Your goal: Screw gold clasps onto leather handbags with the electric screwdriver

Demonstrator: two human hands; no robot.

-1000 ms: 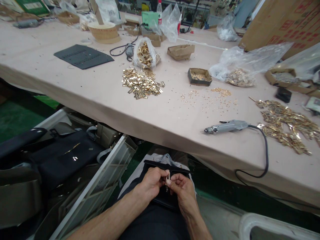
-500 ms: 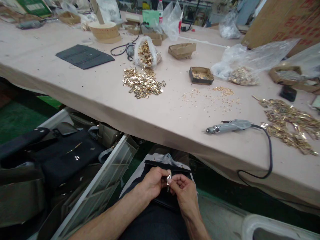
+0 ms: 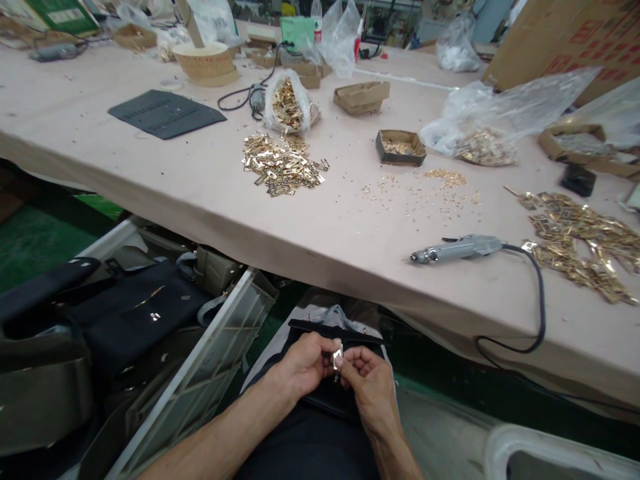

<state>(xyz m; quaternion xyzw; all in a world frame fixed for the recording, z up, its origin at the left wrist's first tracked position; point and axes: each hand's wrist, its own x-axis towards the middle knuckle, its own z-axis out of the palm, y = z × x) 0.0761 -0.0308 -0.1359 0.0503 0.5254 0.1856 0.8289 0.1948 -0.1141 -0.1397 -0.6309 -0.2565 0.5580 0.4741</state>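
Head-worn view from above, forward and down over both hands [image 3: 334,373].

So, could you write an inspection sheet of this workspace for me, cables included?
Surface: covered table, gold metal plates heaped on it
Things in work: small metal piece above a black item on the lap
Clutter: loose gold bits, plastic bag
Hands: left hand and right hand pinch the metal piece
Cables: electric screwdriver's cord hangs over the edge
Surroundings: crate holding dark bags; cardboard box
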